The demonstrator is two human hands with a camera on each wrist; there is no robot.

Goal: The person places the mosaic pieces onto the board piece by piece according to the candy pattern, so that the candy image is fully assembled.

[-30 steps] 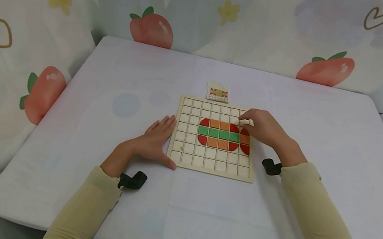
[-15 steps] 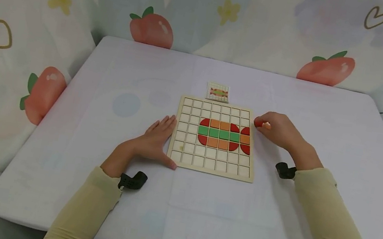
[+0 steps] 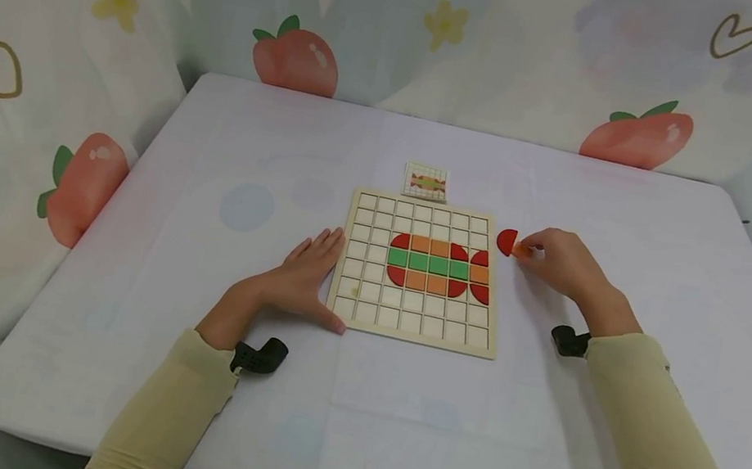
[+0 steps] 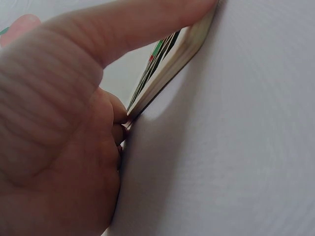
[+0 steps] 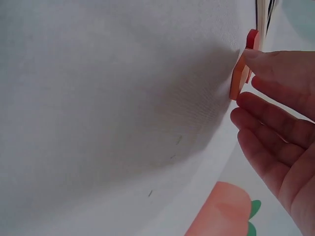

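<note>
My left hand (image 3: pixel 304 274) lies along the left side of the wooden grid board (image 3: pixel 431 327). Its fingers are straight, and the thumb reaches the near left corner, across the board's edge (image 4: pixel 184 54) in the left wrist view. Green, orange and red tiles (image 3: pixel 439 266) form a pattern on the board. Just off its right side, my right hand (image 3: pixel 561 261) pinches an orange tile (image 5: pixel 238 76) between thumb and forefinger, with the other fingers loosely bent. A red rounded piece (image 3: pixel 506 241) shows right at those fingertips, between them and the board.
Behind the board lies a small pattern card (image 3: pixel 425 182) with a similar coloured design. A white cloth (image 3: pixel 404 422) covers the table. Patterned fabric (image 3: pixel 510 58) hangs at the back and left.
My right hand has moved from the board's upper right squares to the table beside it, carrying red and orange pieces. The red piece now shows outside the fingers. The left hand stays still.
</note>
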